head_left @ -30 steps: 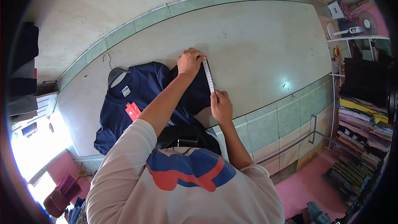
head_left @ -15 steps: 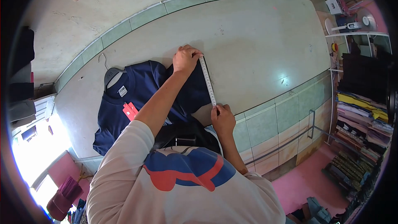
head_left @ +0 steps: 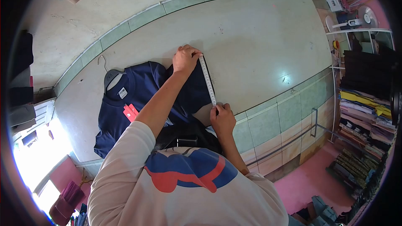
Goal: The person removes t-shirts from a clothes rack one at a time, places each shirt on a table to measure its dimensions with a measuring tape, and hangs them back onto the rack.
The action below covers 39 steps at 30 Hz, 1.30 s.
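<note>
My left hand [head_left: 185, 60] pinches the tape measure [head_left: 208, 80] along the edge of the shirt [head_left: 144, 81] on the table [head_left: 259, 37]; my right hand [head_left: 223, 119] pinches it farther down than a second ago, baring more tape.

a person's left arm [head_left: 166, 102] reaches forward and slants inward, bare from below the elbow, its left grip [head_left: 185, 60] back-side up at full stretch, fingers bent and pinched against the thumb. the right arm [head_left: 235, 152] stays nearer the torso [head_left: 201, 201], angled slightly inward, its right grip [head_left: 222, 120] also back-side up, fingers curled and the thumb [head_left: 213, 111] pressed in beside them.
</note>
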Available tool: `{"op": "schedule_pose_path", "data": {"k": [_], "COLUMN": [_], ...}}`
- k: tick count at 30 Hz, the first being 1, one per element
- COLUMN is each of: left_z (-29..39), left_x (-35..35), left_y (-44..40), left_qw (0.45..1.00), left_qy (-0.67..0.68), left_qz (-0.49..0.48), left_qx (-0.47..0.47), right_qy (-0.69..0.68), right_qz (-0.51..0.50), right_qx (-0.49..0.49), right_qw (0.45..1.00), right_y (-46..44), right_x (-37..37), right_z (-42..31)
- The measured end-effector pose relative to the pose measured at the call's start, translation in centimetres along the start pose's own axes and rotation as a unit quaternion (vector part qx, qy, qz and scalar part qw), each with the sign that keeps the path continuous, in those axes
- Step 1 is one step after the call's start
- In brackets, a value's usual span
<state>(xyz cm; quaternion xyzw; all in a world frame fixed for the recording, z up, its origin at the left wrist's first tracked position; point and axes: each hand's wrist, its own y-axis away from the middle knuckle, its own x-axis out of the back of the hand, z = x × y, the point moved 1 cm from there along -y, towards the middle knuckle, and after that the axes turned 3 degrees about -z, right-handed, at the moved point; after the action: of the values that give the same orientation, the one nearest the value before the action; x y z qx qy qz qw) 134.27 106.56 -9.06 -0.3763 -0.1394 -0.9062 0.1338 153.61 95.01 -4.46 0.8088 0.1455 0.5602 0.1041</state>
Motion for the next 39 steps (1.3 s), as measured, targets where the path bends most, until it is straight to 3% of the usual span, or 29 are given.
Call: {"op": "schedule_pose_path", "data": {"k": [4, 5, 6, 7, 9, 11, 13, 15, 17, 19, 20, 26, 35, 37, 39], "left_z": [0.1, -0.1, -0.4, -0.3, -1.2, -5.8, -12.1, -19.2, -23.2, -22.1, -22.7, -25.8, -30.1, -31.2, -32.4], "left_x": [0.8, 0.9, 1.5, 3.4, 8.3, 11.5, 14.0, 15.4, 16.2, 17.0, 16.7, 19.4, 24.5, 24.8, 25.3], "left_y": [-0.3, -0.1, 0.4, 1.4, 4.8, 9.8, 16.2, 23.3, 29.4, 30.9, 31.1, 25.0, 12.2, 12.1, 12.9], "left_qw": [0.998, 0.997, 0.989, 0.99, 0.98, 0.968, 0.945, 0.906, 0.877, 0.869, 0.866, 0.886, 0.909, 0.919, 0.956], "left_qy": [-0.017, 0.057, 0.129, 0.124, 0.08, -0.03, -0.125, -0.19, -0.269, -0.221, -0.217, -0.258, -0.259, -0.237, -0.101], "left_qz": [-0.053, -0.039, -0.024, -0.014, 0.087, 0.23, 0.294, 0.322, 0.235, 0.107, 0.112, 0.13, 0.111, 0.102, 0.189], "left_qx": [0.022, -0.023, -0.067, -0.064, -0.158, -0.098, 0.077, 0.198, 0.323, 0.43, 0.436, 0.364, 0.307, 0.299, 0.201], "right_qy": [-0.036, -0.038, -0.141, -0.242, -0.293, -0.206, -0.191, -0.183, -0.154, 0.013, 0.062, 0.124, 0.19, 0.173, 0.151], "right_qz": [-0.005, -0.004, -0.018, -0.035, -0.015, 0.077, 0.048, -0.033, -0.075, -0.161, -0.138, -0.074, -0.081, -0.062, -0.043], "right_qx": [0.004, 0.014, -0.026, -0.066, -0.029, 0.116, 0.163, 0.288, 0.322, 0.348, 0.343, 0.273, 0.235, 0.241, 0.247], "right_qw": [0.999, 0.999, 0.99, 0.967, 0.956, 0.969, 0.967, 0.939, 0.931, 0.923, 0.927, 0.951, 0.95, 0.953, 0.956], "right_y": [-0.4, -0.6, -0.8, -0.9, -1.5, -1.6, -1.7, -1.6, -1.5, -1.4, -1.8, -5.9, -14.4, -14.8, -13.3], "right_x": [-0.2, 0.2, 0.8, 1.2, 1.3, 2.4, 2.0, 0.9, -0.3, -2.1, -3.0, -2.6, -3.1, -2.9, -2.4], "right_z": [0.8, 1.1, 1.3, 1.6, 1.7, 0.3, -1.8, -4.7, -7.5, -9.3, -9.5, -9.8, -15.8, -15.9, -15.9]}}
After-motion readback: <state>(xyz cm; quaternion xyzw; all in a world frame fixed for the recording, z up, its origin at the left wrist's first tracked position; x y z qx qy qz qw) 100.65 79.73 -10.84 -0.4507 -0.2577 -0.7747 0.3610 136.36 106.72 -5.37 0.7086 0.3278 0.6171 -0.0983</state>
